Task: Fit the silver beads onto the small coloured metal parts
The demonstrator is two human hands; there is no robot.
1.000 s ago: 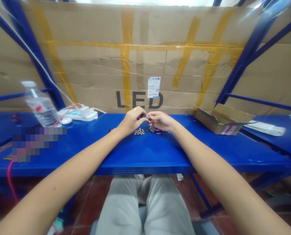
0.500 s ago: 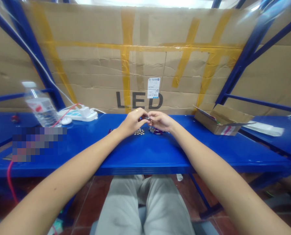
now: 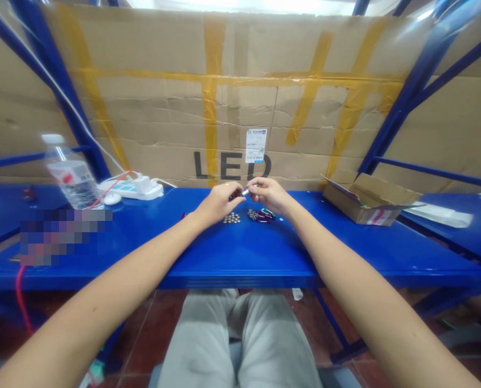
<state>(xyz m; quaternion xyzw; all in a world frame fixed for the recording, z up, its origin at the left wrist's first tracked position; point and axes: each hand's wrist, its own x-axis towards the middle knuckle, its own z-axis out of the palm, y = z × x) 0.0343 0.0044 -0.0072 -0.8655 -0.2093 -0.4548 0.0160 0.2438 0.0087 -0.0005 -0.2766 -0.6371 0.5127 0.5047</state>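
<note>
Over the far part of the blue table [image 3: 240,253], my left hand [image 3: 223,200] and my right hand [image 3: 268,193] nearly meet. A small silvery piece [image 3: 245,192] lies between their fingertips, pinched by both. Fingers hide most of it and anything else in the left hand. Just below the hands, a cluster of small round metal pieces [image 3: 232,218] rests on the table. To its right is a pile of purple and green carabiner-like clips [image 3: 263,216] with metal parts. Another bit of purple shows beside my left wrist.
An open cardboard box [image 3: 372,207] stands at the right, with a white strip [image 3: 442,214] beyond it. At the left are a water bottle [image 3: 73,175], a power strip [image 3: 129,187] and a pixelated object. A large cardboard sheet [image 3: 163,118] backs the table.
My right hand has shifted slightly up and right. The silvery piece between the fingertips shows more clearly, and the green clip beside the purple ones has come into view.
</note>
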